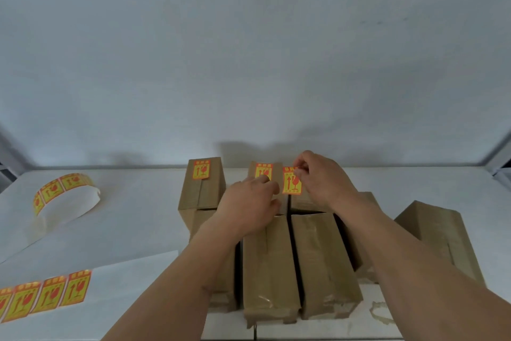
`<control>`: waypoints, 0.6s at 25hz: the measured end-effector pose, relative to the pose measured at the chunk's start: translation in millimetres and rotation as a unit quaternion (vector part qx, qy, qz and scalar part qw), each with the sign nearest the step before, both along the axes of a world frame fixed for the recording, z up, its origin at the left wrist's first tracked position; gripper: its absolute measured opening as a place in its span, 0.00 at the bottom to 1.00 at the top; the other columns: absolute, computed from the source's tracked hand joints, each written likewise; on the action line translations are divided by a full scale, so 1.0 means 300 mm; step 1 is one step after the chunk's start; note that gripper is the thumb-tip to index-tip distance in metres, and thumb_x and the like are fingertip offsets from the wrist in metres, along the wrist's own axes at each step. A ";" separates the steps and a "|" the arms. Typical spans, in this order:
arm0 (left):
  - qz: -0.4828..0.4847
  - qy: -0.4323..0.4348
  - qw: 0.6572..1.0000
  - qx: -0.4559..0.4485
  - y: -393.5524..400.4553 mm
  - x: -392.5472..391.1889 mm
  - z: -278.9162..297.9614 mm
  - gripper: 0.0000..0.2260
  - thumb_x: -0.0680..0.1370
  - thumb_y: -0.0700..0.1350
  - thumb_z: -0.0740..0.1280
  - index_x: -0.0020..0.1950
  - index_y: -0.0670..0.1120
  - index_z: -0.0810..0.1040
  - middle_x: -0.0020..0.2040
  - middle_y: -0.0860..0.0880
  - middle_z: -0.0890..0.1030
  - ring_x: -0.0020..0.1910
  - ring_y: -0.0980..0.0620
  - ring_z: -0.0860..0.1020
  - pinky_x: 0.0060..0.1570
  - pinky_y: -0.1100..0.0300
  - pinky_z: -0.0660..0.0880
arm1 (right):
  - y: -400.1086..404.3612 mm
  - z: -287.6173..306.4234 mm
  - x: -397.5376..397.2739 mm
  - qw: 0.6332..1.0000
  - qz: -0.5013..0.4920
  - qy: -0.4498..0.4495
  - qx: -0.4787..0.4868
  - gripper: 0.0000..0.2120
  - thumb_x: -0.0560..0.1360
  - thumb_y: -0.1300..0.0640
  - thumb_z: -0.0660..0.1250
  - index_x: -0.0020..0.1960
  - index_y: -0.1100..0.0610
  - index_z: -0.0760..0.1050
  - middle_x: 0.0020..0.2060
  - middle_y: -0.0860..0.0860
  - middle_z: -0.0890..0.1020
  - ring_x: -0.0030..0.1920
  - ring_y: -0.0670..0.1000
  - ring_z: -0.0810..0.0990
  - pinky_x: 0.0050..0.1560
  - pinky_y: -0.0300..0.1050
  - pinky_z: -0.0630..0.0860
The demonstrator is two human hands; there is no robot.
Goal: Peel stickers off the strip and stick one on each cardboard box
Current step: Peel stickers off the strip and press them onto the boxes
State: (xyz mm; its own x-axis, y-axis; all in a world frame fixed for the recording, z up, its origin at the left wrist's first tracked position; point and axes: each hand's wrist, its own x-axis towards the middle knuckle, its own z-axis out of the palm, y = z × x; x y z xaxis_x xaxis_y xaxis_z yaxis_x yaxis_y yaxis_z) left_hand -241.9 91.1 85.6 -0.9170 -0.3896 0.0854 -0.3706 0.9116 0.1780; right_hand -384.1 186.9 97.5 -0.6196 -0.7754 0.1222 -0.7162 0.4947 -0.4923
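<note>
Head view of a labelling step at the far row of cardboard boxes. The right hand (322,180) pinches the top edge of 1 loose sticker (292,181) between thumb and fingertips; the sticker hangs face-out over the back box (304,201) just below that hand, and whether its lower edge already touches the cardboard cannot be told. The left hand (250,202) lies with relaxed fingers on the neighbouring box (276,175), just left of the sticker; it seems to hold nothing, though its fingertips are partly hidden. That box carries a label (264,170) beyond the left fingers, and the box further left (200,188) carries another (201,169).

Risks, as judged from this layout:
1. Held by 1 edge only, the sticker may curl or fold onto itself.
2. The sticker hangs close to the gap between 2 boxes; lowered slightly leftward, it could bridge both or land skewed.
3. The left fingers sit beside the adhesive side and might catch it.
4. Pressing from the middle could trap a crease.

Nearer boxes (269,266) below both wrists appear unlabelled. The sticker strip (47,295) lies on the desk (132,219), well left of the left forearm, with a coiled length (65,191) beyond it.
</note>
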 end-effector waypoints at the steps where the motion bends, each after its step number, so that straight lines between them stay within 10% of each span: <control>1: -0.005 0.002 1.000 0.004 0.008 -0.025 -0.008 0.14 0.79 0.53 0.58 0.62 0.51 0.75 0.59 0.51 0.77 0.57 0.49 0.75 0.50 0.53 0.74 | 0.000 -0.008 -0.029 1.000 -0.005 -0.001 0.000 0.05 0.80 0.55 0.60 0.54 0.53 0.73 0.51 0.50 0.80 0.50 0.51 0.78 0.50 0.49 0.77; 15: -0.035 -0.030 0.999 0.019 0.034 -0.184 -0.064 0.16 0.78 0.58 0.60 0.62 0.53 0.75 0.64 0.53 0.73 0.66 0.50 0.67 0.64 0.51 0.66 | -0.033 -0.105 -0.218 0.999 -0.039 -0.038 0.004 0.03 0.81 0.54 0.56 0.51 0.51 0.69 0.50 0.50 0.77 0.48 0.50 0.76 0.46 0.47 0.74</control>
State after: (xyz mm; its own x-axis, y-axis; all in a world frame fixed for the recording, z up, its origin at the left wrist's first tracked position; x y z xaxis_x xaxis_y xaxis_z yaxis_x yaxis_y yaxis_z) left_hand -297.0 101.4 66.4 -0.9450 -0.3267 0.0159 -0.3177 0.9285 0.1920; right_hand -449.4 177.1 66.0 -0.6847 -0.7256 0.0677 -0.6370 0.5507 -0.5394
